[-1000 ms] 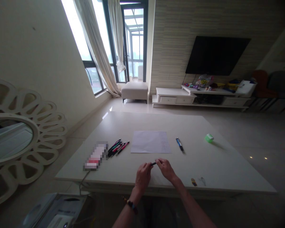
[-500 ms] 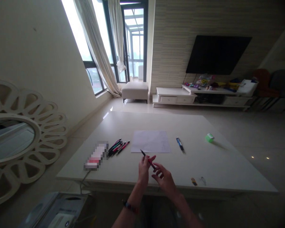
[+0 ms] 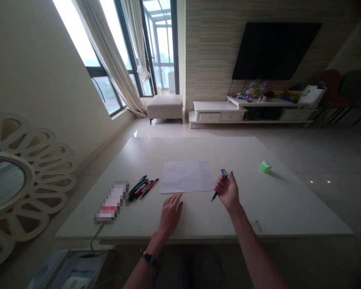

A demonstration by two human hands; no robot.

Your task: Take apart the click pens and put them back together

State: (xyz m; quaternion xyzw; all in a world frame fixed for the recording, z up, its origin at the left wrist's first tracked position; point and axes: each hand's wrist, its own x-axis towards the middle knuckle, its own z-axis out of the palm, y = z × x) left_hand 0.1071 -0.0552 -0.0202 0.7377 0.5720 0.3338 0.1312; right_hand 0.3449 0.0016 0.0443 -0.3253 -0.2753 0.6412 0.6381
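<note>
My left hand (image 3: 171,212) rests low over the white table (image 3: 195,218), palm down. Its fingers are stretched out, with the tips close to the lower edge of a white sheet of paper (image 3: 185,176). My right hand (image 3: 228,192) is closed around a dark pen (image 3: 214,196), its point showing below the fingers near the paper's lower right corner. Above those fingers show the tops of blue pens (image 3: 224,172); whether they are gripped too or lie behind the hand, I cannot tell. Several pens (image 3: 141,188) lie bunched left of the paper.
A phone-like blurred device (image 3: 111,202) with a cable lies at the left. A green object (image 3: 265,167) stands at the right. Near the front edge is a small clear item (image 3: 258,226). Beyond the table are an ottoman (image 3: 165,106) and a TV cabinet (image 3: 216,111).
Both hands were together around a pen; now they are apart. My right hand has moved right and up, over the blue pens. My left has let go and moved down-left to the table.
</note>
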